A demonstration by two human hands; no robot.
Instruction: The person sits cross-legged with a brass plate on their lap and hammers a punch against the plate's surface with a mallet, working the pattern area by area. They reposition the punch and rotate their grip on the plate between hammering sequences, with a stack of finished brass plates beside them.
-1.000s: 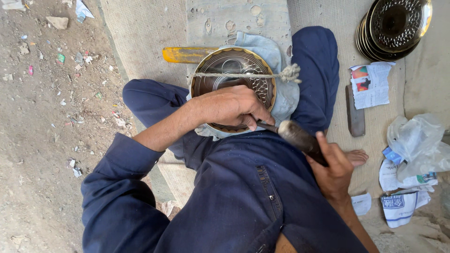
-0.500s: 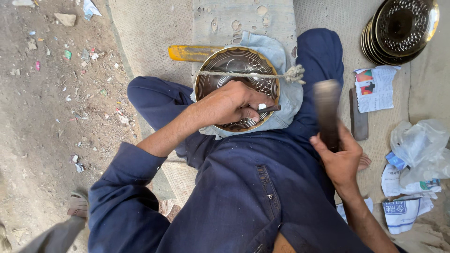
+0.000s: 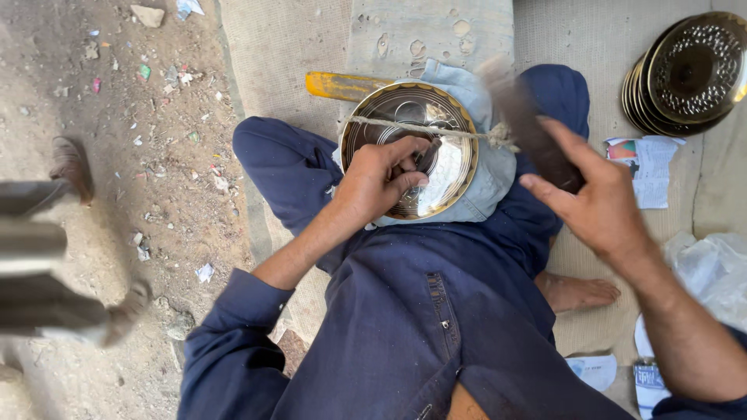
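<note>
A round brass plate (image 3: 447, 124) with an embossed rim rests on a light blue cloth (image 3: 492, 175) over my crossed legs, held down by a taut string across it. My left hand (image 3: 381, 179) presses on the plate's middle, its fingers pinched on a small tool that is mostly hidden. My right hand (image 3: 595, 206) is raised to the right of the plate and grips a dark hammer (image 3: 525, 117), blurred and lifted above the plate's right edge. I am sitting in dark blue clothes.
A stack of finished brass plates (image 3: 685, 74) lies at the upper right. Papers (image 3: 650, 167) and white plastic bags (image 3: 712, 272) lie to the right on the woven mat. A yellow stick (image 3: 342, 85) lies behind the plate. A passer-by's blurred legs and shoe (image 3: 70, 167) are on the dirt ground, left.
My right hand has swung the hammer up from beside my left hand to high above the plate's right side. A passer-by's legs have entered at the left.
</note>
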